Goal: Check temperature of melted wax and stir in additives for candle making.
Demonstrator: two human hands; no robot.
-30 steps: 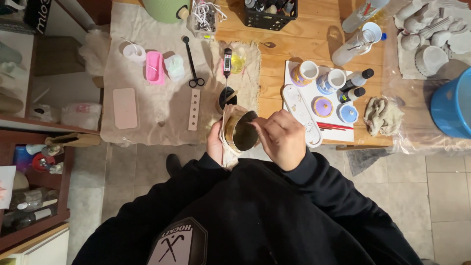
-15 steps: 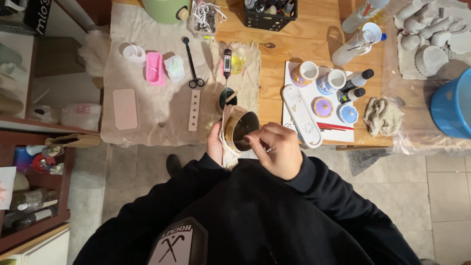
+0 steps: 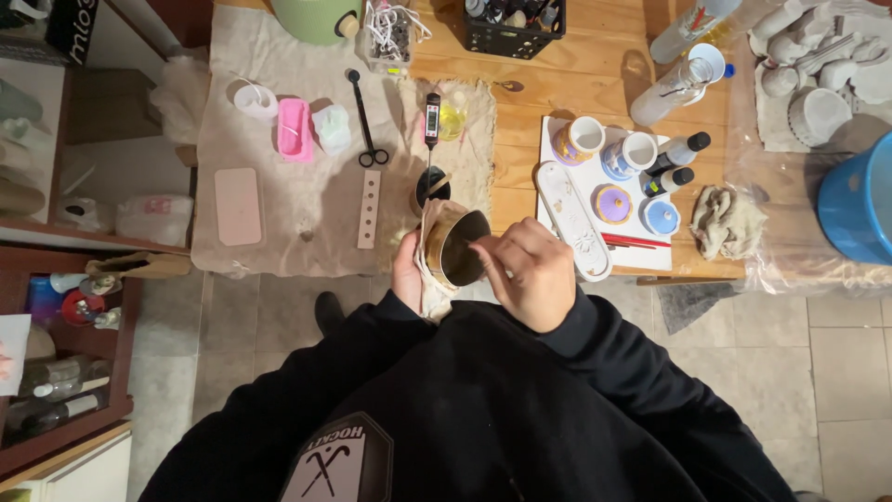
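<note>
The left hand (image 3: 405, 272) is wrapped around a metal pot (image 3: 455, 246) through a beige cloth (image 3: 429, 279), gripping it from the side and holding it tilted just off the near edge of the table (image 3: 520, 139), above the tiled floor (image 3: 836, 372). The right hand (image 3: 530, 270) hangs over the pot's rim with its fingers (image 3: 488, 256) curled in toward the dark inside; they seem pinched together, but whether they hold anything is too small to tell. Just beyond the pot a small dark cup (image 3: 430, 186) stands on a second beige cloth spread over the table, with a digital probe thermometer (image 3: 432, 121) lying behind it and a small glass of yellow liquid (image 3: 452, 116) beside that. To the left, on a larger cloth mat (image 3: 279, 214), lie a wooden strip with holes (image 3: 368, 208), black wick scissors (image 3: 364, 121), a pink rectangular mould (image 3: 294, 128), a pink flat slab (image 3: 238, 205) and a clear plastic cup (image 3: 254, 99). To the right of the hands a white board (image 3: 650, 251) carries a long white oval tray (image 3: 571, 219), two painted cups (image 3: 581, 138), two round lids (image 3: 613, 203) and two dark-capped bottles (image 3: 674, 165). Farther right lie a crumpled rag (image 3: 725, 219) and the rim of a blue bucket (image 3: 859, 200).
</note>
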